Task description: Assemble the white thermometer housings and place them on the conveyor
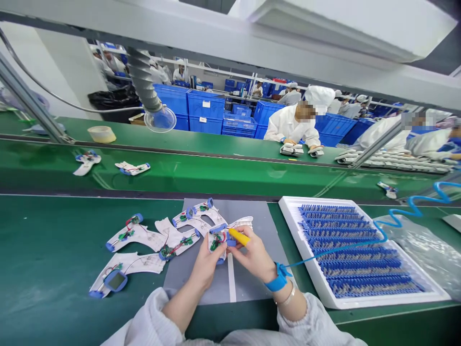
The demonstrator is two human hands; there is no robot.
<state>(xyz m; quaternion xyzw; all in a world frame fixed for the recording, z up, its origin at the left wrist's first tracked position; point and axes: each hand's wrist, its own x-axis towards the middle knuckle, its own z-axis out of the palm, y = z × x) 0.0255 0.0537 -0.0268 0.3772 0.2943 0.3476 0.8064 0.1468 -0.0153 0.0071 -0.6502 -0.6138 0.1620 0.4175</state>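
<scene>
Over the grey mat (252,283), my left hand (206,262) is closed on a white thermometer-like housing (213,246) with a green circuit board, red wires and blue end parts. My right hand (254,254) is closed around a yellow-handled tool (239,236), held at the housing's right side. A blue piece (231,240) lies by the right fingertips; whether they grip it I cannot tell. The tool's tip is hidden. Left of my hands lie several similar white housings (139,238) with boards and blue parts, one with a display (115,280) turned up.
A white foam tray (292,226) of blue parts stands at right, beside a clear plastic bag (414,240). A blue coiled cord (406,214) runs to my right wristband (279,278). Housings lie on the green conveyor (201,175). A co-worker (295,120) sits across.
</scene>
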